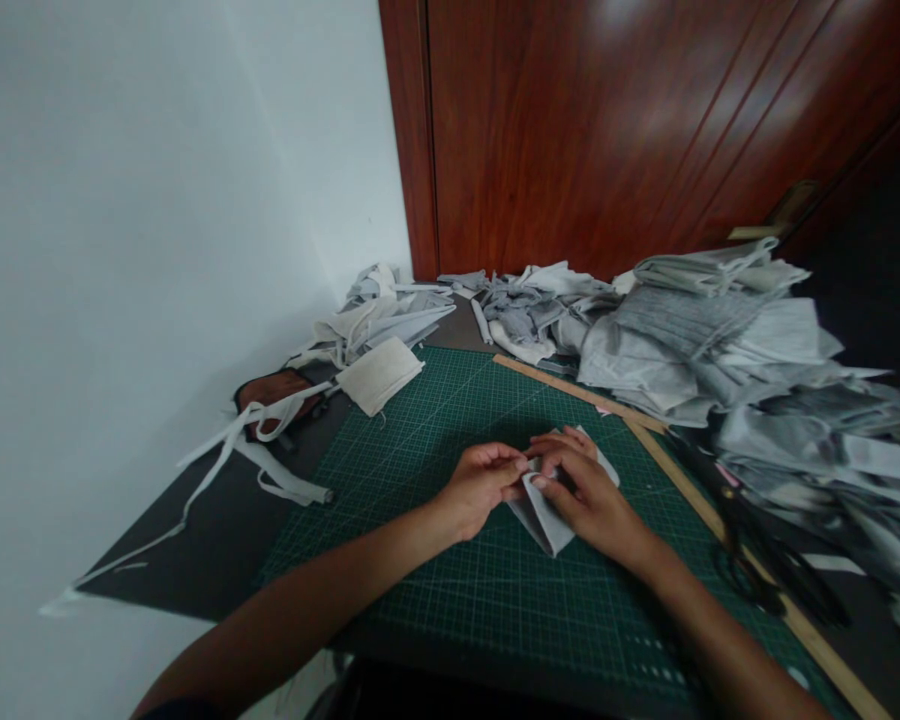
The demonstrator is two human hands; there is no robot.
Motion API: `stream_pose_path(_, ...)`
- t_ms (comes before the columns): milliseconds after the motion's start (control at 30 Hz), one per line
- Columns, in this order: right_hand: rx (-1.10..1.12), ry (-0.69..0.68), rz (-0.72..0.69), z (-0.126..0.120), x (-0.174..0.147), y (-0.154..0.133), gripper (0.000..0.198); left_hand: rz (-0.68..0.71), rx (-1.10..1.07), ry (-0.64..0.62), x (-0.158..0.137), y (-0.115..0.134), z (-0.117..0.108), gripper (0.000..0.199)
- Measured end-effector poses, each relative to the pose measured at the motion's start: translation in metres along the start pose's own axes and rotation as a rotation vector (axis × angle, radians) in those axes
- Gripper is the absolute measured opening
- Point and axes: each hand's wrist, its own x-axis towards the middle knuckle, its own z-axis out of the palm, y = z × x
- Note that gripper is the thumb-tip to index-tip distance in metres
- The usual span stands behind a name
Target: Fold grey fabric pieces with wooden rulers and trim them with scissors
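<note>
Gray Cloth (pixel 544 522) in Two Hands

The cloth is light gray and plain. It is folded over, with a gap between its layers and a pointy corner near the person. It is at the green mat (pixel 420 440) with thin lines. The left hand (pixel 487 487) pinches its edge. The right hand (pixel 583 492) grips it too, with bent fingers and thumb.

Grey cloth (pixel 541 522) partly hidden by hands (pixel 481 488) (pixel 589 500), door (pixel 570 130) cropped above, fabric heap (pixel 780 420) cropped right
</note>
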Motion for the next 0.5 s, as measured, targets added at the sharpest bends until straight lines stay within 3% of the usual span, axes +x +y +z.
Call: stream_pose_path(500, -0.029, 0.024, 0.028, -0.012, 0.003, 0.003, 0.013, 0.13, 0.183, 0.02, -0.003, 0.001, 0.0, 0.051)
